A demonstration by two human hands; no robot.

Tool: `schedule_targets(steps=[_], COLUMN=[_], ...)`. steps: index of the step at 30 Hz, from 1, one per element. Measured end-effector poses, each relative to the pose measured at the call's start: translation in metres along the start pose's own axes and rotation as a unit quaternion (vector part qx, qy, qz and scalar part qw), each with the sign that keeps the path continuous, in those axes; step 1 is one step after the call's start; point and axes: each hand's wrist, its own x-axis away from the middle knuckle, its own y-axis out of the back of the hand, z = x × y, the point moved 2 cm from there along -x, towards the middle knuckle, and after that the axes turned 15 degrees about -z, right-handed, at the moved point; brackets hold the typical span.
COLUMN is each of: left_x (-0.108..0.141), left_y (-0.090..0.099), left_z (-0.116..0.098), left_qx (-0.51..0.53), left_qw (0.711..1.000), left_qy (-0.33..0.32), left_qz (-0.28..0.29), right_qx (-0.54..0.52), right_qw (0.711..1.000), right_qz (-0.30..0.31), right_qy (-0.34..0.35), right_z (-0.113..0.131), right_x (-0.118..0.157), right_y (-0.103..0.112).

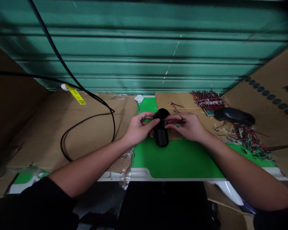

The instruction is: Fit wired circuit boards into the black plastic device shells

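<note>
A black, rounded, glossy housing (161, 137) stands over the green table top in front of me. My left hand (144, 126) is closed on its left side, with the thumb laid across the front. At its right side, my right hand (184, 124) pinches a small wired part (177, 125) with thin leads against the middle of the housing. Whether the part touches the housing or sits in an opening I cannot tell. Another small wired piece (175, 107) with red and black leads lies on the cardboard just behind my right hand.
A bundle of red and black wired parts (208, 101) lies at the back right, beside a dark rounded object (234, 116). A loose heap of similar parts (252, 140) sits nearer. Black cables (62, 60) with a yellow tag (75, 95) hang at left over cardboard (38, 134).
</note>
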Motion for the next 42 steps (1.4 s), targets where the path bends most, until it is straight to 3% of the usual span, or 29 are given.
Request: schedule_targets(steps=[7, 22, 34, 38, 42], left_x=[0.0, 0.006, 0.0, 0.0, 0.0], left_y=[0.001, 0.0, 0.001, 0.001, 0.001], left_z=[0.0, -0.003, 0.001, 0.001, 0.001], left_qx=[-0.003, 0.002, 0.035, 0.038, 0.049], left_qw=[1.0, 0.999, 0.999, 0.999, 0.998], left_qy=[-0.001, -0.014, -0.001, 0.005, 0.008], left_qz=[0.011, 0.044, 0.027, 0.031, 0.043], right_qx=[0.023, -0.005, 0.033, 0.01, -0.046], right_qw=[0.999, 0.999, 0.994, 0.997, 0.998], right_qz=[-0.004, 0.004, 0.018, -0.019, -0.045], right_qy=[0.042, 0.043, 0.107, 0.068, -0.019], right_z=[0.003, 0.009, 0.014, 0.012, 0.01], right_x=[-0.003, -0.003, 0.0, 0.002, 0.003], right_y=[0.002, 0.006, 0.008, 0.002, -0.005])
